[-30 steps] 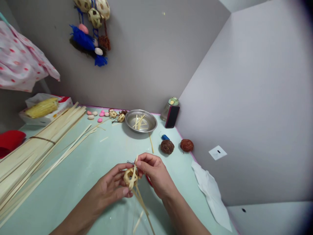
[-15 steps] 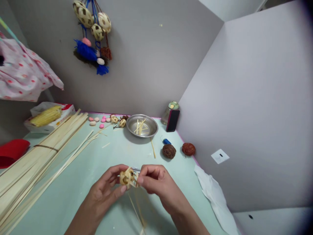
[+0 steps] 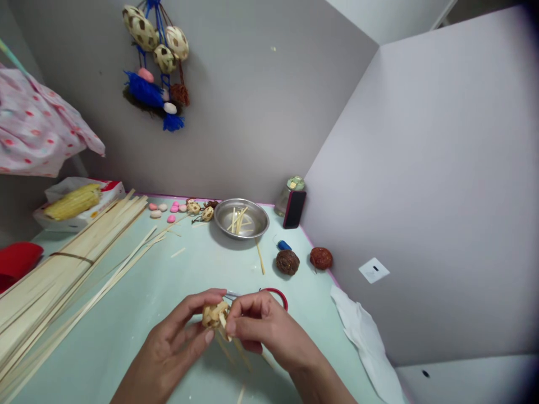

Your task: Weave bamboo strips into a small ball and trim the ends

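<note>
Woven ball (image 3: 213, 315): likely light, springy, crushable. Cradled in left hand (image 3: 179, 334); pinched at a pale strip (image 3: 223, 321) by right hand (image 3: 261, 320). Best gripped lightly around sides.

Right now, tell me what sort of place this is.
Probably a handicraft corner, judging by the tied bundle of pale strips, the hanging woven balls and the small woven ball in the left hand.

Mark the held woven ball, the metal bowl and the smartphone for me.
Held woven ball (image 3: 212, 315): head view, on its woven side.
Metal bowl (image 3: 260, 220): head view, on its bare inner wall, right side.
Smartphone (image 3: 295, 210): head view, on its dark face.
</note>
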{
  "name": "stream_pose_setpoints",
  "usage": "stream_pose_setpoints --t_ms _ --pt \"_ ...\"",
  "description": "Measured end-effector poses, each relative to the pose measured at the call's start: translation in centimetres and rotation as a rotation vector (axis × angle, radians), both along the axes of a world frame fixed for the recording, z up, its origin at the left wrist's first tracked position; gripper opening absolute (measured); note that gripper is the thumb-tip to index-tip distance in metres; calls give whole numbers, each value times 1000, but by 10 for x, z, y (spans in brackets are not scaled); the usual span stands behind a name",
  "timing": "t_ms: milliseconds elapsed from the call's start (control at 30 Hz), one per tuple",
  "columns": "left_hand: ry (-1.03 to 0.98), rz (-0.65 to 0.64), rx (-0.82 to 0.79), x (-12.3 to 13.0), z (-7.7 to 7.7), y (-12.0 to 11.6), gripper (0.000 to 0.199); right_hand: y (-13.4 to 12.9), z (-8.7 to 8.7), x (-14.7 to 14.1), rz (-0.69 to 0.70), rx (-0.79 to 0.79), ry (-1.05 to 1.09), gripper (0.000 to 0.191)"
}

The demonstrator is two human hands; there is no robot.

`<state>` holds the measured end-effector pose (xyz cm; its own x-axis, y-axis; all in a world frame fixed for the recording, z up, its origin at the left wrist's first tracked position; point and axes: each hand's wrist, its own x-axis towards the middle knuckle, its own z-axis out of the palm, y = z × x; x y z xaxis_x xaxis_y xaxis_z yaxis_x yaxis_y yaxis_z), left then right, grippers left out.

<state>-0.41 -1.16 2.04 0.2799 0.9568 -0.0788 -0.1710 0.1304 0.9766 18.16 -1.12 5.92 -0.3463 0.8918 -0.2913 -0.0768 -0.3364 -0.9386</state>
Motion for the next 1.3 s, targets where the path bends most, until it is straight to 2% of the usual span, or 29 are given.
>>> stream_pose_setpoints --t_ms 200,367,533,800,1000,1167,1300 --pt "75 52 31 -3 -7 -1 22 -1 -2 -5 -44 -19 49 10" --pt "106 87 -33 -4 -6 0 38 -2 -2 -9 -92 14 61 7" --pt "114 67 -31 -4 -3 0 36 -1 -3 -9 -66 -1 58 5" --pt "148 109 38 -5 -9 1 33 -4 -6 -7 -39 33 15 11" --pt "122 130 25 -2 -4 -3 32 -3 5 -10 -253 171 -138 20" --pt "91 170 -12 1 1 -4 33 0 8 -3 -157 158 -34 32" --pt "62 188 -15 0 2 -2 32 1 3 1 -118 113 44 30"
